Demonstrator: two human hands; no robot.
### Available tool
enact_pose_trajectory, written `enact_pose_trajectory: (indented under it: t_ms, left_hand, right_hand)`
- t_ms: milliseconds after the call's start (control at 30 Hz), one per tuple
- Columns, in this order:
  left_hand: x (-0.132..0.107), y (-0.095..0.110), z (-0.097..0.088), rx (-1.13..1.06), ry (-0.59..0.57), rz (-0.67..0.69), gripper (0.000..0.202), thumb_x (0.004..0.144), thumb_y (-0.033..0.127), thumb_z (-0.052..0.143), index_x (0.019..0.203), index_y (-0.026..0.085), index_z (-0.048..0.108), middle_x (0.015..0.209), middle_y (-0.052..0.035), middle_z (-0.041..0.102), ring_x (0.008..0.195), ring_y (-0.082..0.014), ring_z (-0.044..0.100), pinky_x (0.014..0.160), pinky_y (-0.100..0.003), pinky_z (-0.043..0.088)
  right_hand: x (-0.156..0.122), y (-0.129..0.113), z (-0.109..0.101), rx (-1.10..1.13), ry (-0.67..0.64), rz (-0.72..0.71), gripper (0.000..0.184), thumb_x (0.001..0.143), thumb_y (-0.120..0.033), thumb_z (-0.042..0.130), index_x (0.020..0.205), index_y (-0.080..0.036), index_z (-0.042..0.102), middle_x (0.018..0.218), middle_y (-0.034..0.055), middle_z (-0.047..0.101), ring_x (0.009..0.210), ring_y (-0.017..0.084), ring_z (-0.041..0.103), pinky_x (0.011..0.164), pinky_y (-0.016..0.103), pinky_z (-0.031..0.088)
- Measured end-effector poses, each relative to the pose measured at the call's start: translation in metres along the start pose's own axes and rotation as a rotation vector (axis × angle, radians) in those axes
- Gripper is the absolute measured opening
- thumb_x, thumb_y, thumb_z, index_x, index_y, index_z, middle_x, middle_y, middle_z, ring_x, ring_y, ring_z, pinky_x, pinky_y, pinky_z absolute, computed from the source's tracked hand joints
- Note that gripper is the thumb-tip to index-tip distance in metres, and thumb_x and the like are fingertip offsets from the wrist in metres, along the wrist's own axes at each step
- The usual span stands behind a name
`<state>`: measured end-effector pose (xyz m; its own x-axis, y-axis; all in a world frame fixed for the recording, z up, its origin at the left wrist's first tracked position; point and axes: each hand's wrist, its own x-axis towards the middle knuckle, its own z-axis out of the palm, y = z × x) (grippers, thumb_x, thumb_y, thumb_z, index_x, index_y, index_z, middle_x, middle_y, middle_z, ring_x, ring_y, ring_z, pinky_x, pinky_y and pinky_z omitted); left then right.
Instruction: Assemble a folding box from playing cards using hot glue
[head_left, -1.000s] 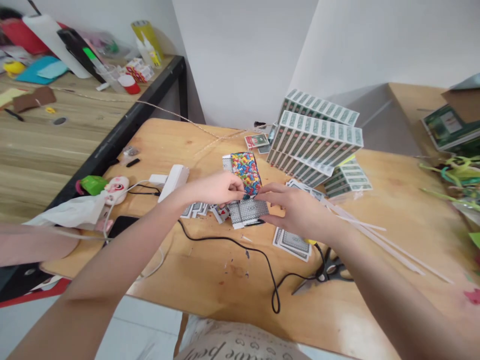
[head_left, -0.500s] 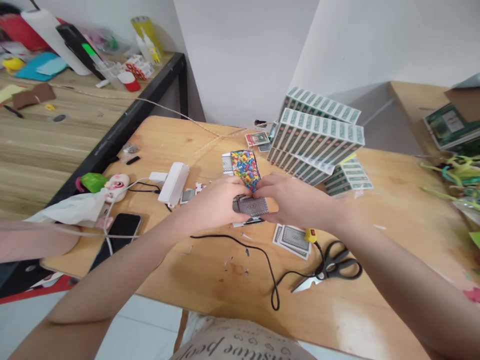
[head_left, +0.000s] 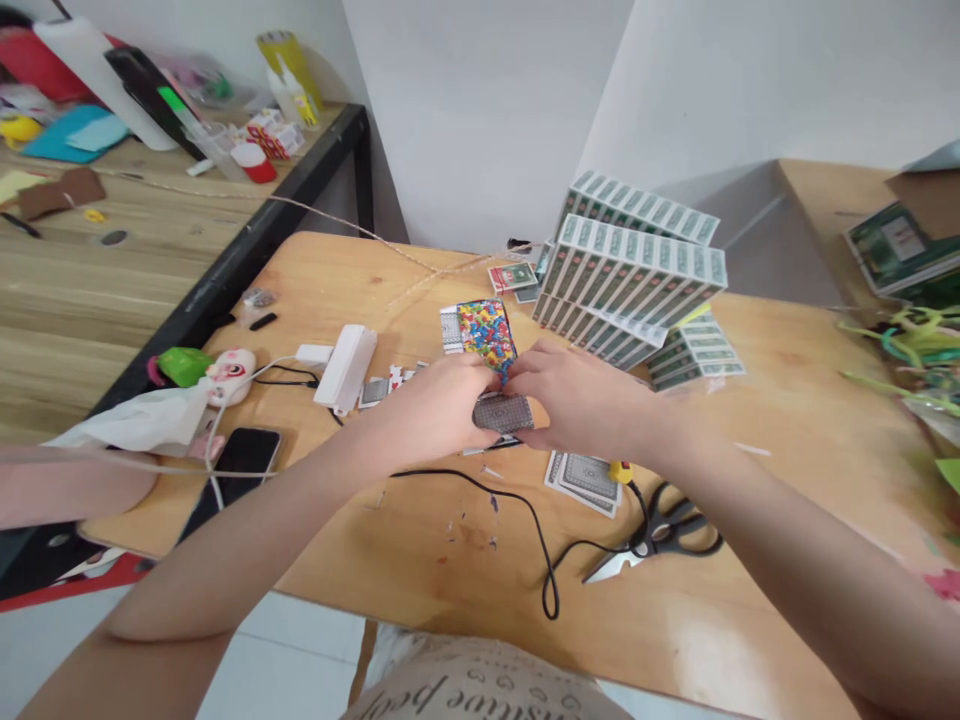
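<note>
Grey-backed playing cards (head_left: 501, 412) lie between my two hands at the middle of the table. My left hand (head_left: 456, 402) is closed on their left side, and my right hand (head_left: 556, 392) grips the right side. The fingertips of both hands nearly meet at the far edge, so part of the cards is hidden. Just beyond my fingers lies a colourful patterned pouch (head_left: 486, 332), with more grey-backed cards (head_left: 451, 328) at its left. Nearer to me, to the right, a few loose cards (head_left: 589, 478) rest face down.
Black-handled scissors (head_left: 660, 535) and a black cable (head_left: 536, 515) lie on the near right. Stacked card boxes (head_left: 637, 265) stand at the back right. Left are a white box-shaped device (head_left: 346, 368), a phone (head_left: 247, 455) and a plush-like pink toy (head_left: 231, 372).
The cards between my hands look more squared together, and the piece standing up at their left edge no longer shows. My hands stay in nearly the same place.
</note>
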<state>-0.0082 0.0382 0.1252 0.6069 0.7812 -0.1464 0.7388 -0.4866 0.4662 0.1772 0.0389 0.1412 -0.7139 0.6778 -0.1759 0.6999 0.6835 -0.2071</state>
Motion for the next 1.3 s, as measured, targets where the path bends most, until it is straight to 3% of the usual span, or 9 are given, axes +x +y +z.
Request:
enact_pose_trajectory:
  t_ms: [300, 800, 1033, 1300]
  left_hand:
    - [0.003, 0.017, -0.005, 0.154, -0.039, 0.016, 0.027, 0.07, 0.028, 0.07, 0.093, 0.015, 0.065, 0.097, -0.0103, 0.067, 0.09, -0.0267, 0.064, 0.075, -0.034, 0.049]
    - [0.003, 0.009, -0.002, 0.018, -0.006, -0.009, 0.027, 0.067, 0.025, 0.067, 0.092, 0.017, 0.065, 0.093, -0.0103, 0.069, 0.085, -0.0283, 0.065, 0.066, -0.034, 0.048]
    - [0.001, 0.003, 0.001, 0.04, 0.036, 0.003, 0.026, 0.067, 0.027, 0.066, 0.092, 0.018, 0.068, 0.099, -0.0099, 0.068, 0.095, -0.0287, 0.063, 0.078, -0.036, 0.05]
    - [0.005, 0.012, -0.004, 0.069, -0.011, 0.002, 0.025, 0.063, 0.026, 0.066, 0.087, 0.017, 0.066, 0.088, -0.009, 0.07, 0.083, -0.0284, 0.065, 0.064, -0.035, 0.048]
  right_hand:
    - [0.0, -0.014, -0.003, -0.167, 0.006, 0.032, 0.029, 0.071, -0.031, 0.07, 0.094, -0.012, 0.066, 0.099, 0.0125, 0.063, 0.1, 0.031, 0.055, 0.077, 0.039, 0.047]
    - [0.001, 0.001, 0.006, -0.027, 0.026, -0.025, 0.033, 0.07, -0.032, 0.071, 0.097, -0.013, 0.065, 0.103, 0.0126, 0.061, 0.101, 0.03, 0.05, 0.088, 0.042, 0.043]
    - [0.0, 0.004, 0.009, 0.008, 0.02, -0.028, 0.039, 0.073, -0.033, 0.068, 0.106, -0.012, 0.066, 0.104, 0.0127, 0.059, 0.104, 0.031, 0.046, 0.089, 0.043, 0.041]
    - [0.003, 0.006, 0.014, 0.018, 0.04, -0.053, 0.041, 0.069, -0.034, 0.069, 0.102, -0.011, 0.063, 0.105, 0.0137, 0.058, 0.1, 0.03, 0.046, 0.086, 0.042, 0.042]
